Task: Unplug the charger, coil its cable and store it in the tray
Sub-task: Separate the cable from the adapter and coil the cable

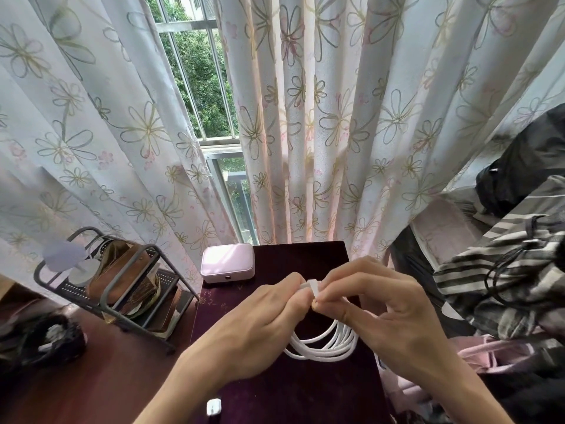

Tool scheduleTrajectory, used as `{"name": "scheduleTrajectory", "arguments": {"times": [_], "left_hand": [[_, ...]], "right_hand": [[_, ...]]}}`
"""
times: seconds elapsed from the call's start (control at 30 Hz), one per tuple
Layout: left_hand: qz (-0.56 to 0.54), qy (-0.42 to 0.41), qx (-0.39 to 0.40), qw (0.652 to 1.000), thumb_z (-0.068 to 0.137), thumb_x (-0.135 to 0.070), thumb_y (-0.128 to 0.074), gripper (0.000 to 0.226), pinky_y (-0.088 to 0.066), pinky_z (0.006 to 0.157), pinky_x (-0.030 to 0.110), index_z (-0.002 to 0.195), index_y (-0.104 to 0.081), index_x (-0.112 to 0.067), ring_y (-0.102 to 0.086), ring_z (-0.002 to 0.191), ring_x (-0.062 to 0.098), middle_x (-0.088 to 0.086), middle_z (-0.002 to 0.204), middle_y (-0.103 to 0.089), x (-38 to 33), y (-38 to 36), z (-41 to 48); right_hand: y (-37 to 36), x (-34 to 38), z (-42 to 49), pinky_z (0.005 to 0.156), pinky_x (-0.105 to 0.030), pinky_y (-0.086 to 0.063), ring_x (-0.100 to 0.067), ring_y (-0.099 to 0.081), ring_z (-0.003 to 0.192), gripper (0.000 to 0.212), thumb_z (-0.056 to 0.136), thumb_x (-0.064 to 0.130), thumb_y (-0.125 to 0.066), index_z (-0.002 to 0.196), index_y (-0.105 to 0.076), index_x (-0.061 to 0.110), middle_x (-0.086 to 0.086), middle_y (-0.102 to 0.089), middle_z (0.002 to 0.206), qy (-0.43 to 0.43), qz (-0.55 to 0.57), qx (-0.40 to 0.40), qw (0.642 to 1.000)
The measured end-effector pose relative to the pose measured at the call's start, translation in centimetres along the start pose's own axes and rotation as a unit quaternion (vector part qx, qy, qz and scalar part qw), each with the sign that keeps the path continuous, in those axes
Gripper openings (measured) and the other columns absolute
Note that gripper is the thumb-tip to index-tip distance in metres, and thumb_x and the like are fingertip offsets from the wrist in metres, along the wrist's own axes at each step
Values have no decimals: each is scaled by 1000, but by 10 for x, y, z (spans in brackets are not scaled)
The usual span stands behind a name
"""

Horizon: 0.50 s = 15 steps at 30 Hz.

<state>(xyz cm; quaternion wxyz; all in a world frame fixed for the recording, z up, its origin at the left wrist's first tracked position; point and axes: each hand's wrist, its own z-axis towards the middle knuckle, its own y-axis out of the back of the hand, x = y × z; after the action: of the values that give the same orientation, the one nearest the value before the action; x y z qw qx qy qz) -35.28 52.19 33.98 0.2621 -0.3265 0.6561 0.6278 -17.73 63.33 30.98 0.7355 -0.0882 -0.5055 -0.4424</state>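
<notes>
Left hand [260, 325]: pinching top of coiled white cable [324, 344].
Right hand [376, 313]: pinching same bundle at white connector [313, 286].
Cable: loops hanging over dark purple tabletop [305, 390].
Pink case [227, 263]: far edge.

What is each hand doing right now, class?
Left hand: closed, pinching the top of the coiled white cable.
Right hand: closed, pinching the same cable bundle at the top.

Left grip [260, 319] and right grip [373, 304] pinched together
</notes>
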Motion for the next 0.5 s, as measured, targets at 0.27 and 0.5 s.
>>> {"name": "scheduleTrajectory", "arguments": {"times": [0.27, 0.5], "left_hand": [[1, -11, -30, 999, 101, -49, -25, 42, -40, 70, 38, 81, -39, -16, -46, 72, 23, 10, 78, -46, 5, -1, 1], [30, 3, -29, 999, 102, -54, -23, 41, -44, 80, 39, 90, -44, -21, -53, 86, 19, 4, 84, -55, 8, 1, -4]], "right_hand": [[-4, 3, -2, 76, -26, -50, -10, -69, 88, 7, 89, 32, -81, 94, -77, 28, 19, -71, 94, 24, -88, -33, 995], [4, -8, 2, 75, -25, -48, 4, -66, 78, 45, 79, 58, -81, 117, -67, 36, 16, -72, 101, -146, -29, -10, 989]]}}
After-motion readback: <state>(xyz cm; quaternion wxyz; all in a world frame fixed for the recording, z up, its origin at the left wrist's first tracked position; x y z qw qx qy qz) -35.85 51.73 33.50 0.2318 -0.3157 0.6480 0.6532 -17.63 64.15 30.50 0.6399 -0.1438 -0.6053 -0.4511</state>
